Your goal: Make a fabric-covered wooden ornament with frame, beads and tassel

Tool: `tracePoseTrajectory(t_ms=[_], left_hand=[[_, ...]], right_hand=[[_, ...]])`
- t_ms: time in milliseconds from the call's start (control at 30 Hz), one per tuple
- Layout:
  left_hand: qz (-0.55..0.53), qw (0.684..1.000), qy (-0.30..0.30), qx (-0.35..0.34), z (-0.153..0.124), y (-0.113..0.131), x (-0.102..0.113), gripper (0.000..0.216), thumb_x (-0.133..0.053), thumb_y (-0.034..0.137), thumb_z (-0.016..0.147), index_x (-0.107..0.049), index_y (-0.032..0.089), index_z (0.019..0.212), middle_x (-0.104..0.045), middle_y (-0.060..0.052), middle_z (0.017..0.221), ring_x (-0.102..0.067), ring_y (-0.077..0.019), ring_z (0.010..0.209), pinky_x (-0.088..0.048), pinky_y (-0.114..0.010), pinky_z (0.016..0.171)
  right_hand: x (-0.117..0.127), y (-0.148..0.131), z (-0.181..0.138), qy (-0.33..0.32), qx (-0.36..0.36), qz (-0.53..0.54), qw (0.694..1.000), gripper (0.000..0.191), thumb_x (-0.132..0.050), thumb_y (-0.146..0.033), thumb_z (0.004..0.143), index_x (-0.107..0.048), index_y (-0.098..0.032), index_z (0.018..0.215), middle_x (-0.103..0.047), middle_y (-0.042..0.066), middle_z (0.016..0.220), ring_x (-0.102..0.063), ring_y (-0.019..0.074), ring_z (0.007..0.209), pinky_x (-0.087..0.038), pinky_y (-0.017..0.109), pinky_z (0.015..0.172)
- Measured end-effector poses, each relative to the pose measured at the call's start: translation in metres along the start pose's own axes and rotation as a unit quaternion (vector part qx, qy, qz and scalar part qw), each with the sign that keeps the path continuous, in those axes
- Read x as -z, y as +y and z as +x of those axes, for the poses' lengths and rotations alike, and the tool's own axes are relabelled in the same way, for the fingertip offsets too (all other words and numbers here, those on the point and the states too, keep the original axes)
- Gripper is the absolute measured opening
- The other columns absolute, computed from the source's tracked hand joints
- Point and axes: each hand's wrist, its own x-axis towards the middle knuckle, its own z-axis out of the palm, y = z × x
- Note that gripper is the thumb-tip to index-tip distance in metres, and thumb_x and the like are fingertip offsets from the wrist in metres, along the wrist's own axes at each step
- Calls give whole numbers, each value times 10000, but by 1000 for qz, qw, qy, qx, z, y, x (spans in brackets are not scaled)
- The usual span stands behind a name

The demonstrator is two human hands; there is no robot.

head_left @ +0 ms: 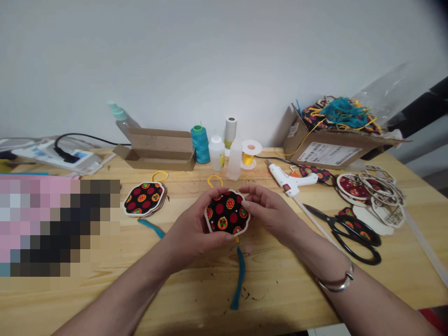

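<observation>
Both hands hold one hanging ornament (228, 213), a dark padded piece with red and yellow flower patterns inside a pale scalloped frame. My left hand (196, 228) is closed around its left and lower edge, thumb along the bottom. On the right edge, my right hand (268, 210) grips with thumb in front and fingers behind. A yellow cord loop (214, 181) sticks up above the ornament, and a teal tassel (239, 280) hangs below. A similar stack of finished-looking ornaments (143, 198) lies to the left, with its own yellow loop and teal tassel.
At right lie a white glue gun (290, 179), black-handled scissors (350, 233) and several pale cut-out frames (381, 191). Behind them stands a cardboard box (325, 154) full of patterned pieces. Along the wall are an open carton (161, 149), teal thread (200, 144) and bottles (235, 158).
</observation>
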Motion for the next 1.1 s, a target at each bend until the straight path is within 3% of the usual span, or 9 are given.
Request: tracePoseTrajectory(t_ms=[233,1100], left_hand=[[12,1000,6,-3,1,1,1,718,-753,122,632,-435,293,1252,-608,-18,1235,-605,-223,1093,-457,-374,964],[7,1000,-3,3,-1,1,-1,711,-747,134,642,-434,290,1261,-604,-36,1227,-615,-244,1069,-467,-399,946]], right_hand=[[0,-3,0,5,-13,13,1000,233,-554,-194,784,-519,-153,1011,-566,-29,694,-543,118,637,-415,279,628],[1,8,2,-20,48,-24,998,292,-560,-203,754,-493,-177,1037,-542,-30,713,-529,124,660,-408,278,621]])
